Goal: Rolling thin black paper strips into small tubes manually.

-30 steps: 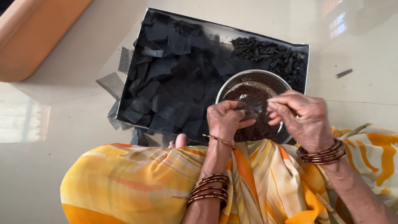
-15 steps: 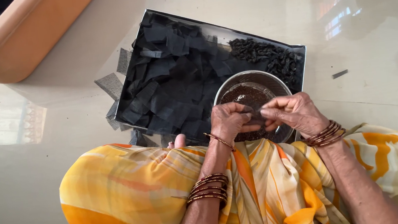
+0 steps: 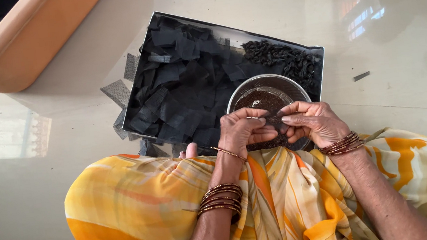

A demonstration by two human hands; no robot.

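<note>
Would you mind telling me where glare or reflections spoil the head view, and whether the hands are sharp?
Head view: window reflections glare off the glossy floor at upper right and at left; the left hand and right hand over the metal bowl look sharp; the black pieces in the tray merge into one dark mass.

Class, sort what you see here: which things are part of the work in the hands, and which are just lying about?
In use:
left hand
right hand
steel bowl of dark grains
tray of black squares and dark rolled pieces

Lying about:
orange chair
grey scraps on the floor
small dark strip
</note>
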